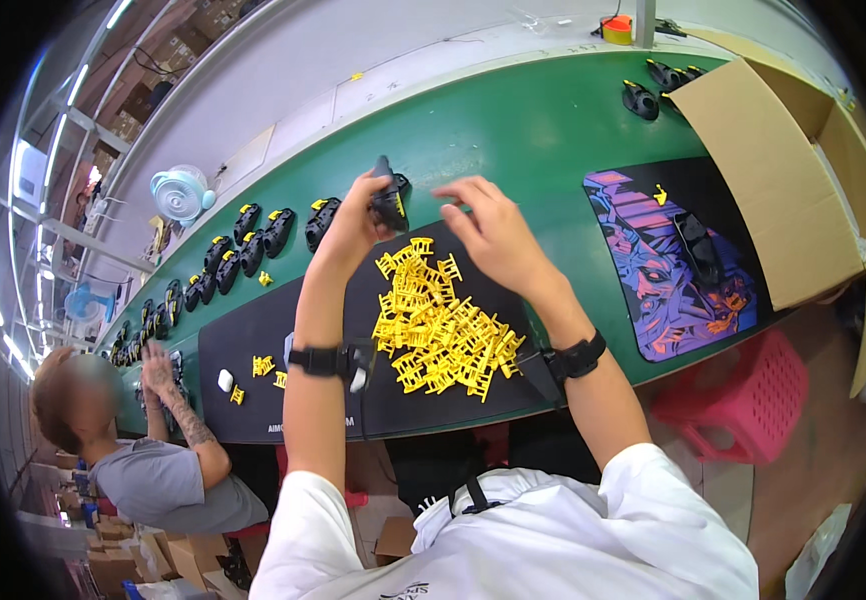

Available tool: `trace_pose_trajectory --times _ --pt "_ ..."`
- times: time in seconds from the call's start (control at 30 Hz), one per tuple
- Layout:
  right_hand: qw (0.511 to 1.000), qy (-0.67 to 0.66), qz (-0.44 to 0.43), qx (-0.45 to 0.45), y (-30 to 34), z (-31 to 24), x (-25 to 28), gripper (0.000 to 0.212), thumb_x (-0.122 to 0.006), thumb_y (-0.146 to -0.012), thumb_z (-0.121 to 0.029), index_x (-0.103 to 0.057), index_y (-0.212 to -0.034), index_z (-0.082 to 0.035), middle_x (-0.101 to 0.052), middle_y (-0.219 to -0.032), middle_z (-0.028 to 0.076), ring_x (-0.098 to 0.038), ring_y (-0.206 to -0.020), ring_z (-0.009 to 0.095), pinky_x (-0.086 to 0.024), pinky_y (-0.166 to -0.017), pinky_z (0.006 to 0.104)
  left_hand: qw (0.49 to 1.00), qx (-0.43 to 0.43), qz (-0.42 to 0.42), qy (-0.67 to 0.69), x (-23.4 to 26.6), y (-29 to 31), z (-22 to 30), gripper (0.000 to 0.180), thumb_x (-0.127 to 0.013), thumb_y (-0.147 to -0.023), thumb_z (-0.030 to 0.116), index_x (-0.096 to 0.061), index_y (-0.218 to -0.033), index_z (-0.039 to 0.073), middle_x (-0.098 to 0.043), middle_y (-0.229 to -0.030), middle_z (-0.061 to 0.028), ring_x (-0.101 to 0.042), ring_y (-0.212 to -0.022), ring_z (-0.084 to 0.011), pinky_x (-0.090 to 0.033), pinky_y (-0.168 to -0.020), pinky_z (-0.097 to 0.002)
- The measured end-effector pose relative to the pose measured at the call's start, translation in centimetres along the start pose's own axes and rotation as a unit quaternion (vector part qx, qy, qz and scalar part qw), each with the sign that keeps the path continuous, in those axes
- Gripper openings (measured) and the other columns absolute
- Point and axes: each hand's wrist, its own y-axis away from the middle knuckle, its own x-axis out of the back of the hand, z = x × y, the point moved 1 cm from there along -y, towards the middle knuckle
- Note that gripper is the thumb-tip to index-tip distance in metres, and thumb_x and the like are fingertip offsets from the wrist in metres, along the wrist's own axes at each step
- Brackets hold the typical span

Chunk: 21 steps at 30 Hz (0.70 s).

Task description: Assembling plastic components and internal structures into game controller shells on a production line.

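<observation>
My left hand (355,220) is closed round a black moulded plastic part (389,205) with a strip of yellow on its side, held above the far edge of the dark mat. To the right of it, my right hand (488,225) hovers with its fingers apart and nothing in them. Below both hands lies a heap of small yellow plastic pieces (443,335) on the dark mat (238,345). Beyond my left forearm, similar black parts with yellow ends (278,232) stand in rows on the green table (533,115).
At right, a black part (698,245) and one yellow piece (661,195) lie on a patterned mat (618,270). A cardboard box (743,150) stands beside it, with a pink stool (738,400) below. A co-worker (168,480) sits at left; a fan (182,194) is behind the table.
</observation>
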Motion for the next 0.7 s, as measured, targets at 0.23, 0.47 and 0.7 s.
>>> trace_pose_trajectory --times 0.23,0.47,0.7 --pt "0.994 0.089 -0.058 -0.036 1.7 3.0 -0.3 0.015 -0.064 -0.090 -0.011 -0.068 -0.100 -0.002 -0.063 -0.091 0.015 -0.059 -0.092 0.033 -0.048 -0.085 0.0413 0.839 -0.058 0.058 -0.538 -0.9 -9.7 -0.8 0.091 -0.076 -0.074 0.056 -0.050 -0.141 0.000 -0.054 -0.131 -0.0330 -0.061 -0.114 -0.0416 -0.051 -0.097 -0.0422" --pt "0.981 0.097 0.023 -0.166 2.0 5.6 -0.1 0.011 -0.063 -0.090 -0.009 -0.066 -0.094 0.001 -0.065 -0.093 0.019 -0.062 -0.092 0.038 -0.050 -0.085 0.0453 0.780 -0.038 0.066 -0.621 -3.3 -11.1 -2.3 0.088 -0.072 -0.080 0.064 -0.053 -0.138 0.001 -0.051 -0.131 -0.0347 -0.057 -0.121 -0.0452 -0.046 -0.103 -0.0455" --pt "0.931 0.228 0.187 -0.216 -1.0 5.3 8.3 0.027 -0.066 -0.089 -0.012 -0.061 -0.112 0.001 -0.062 -0.107 0.020 -0.059 -0.104 0.037 -0.046 -0.095 0.0458 0.914 -0.211 0.126 -0.324 -2.0 1.0 -2.1 0.031 -0.059 -0.100 0.022 -0.061 -0.124 0.001 -0.059 -0.096 -0.0075 -0.053 -0.071 -0.0124 -0.043 -0.064 -0.0279"
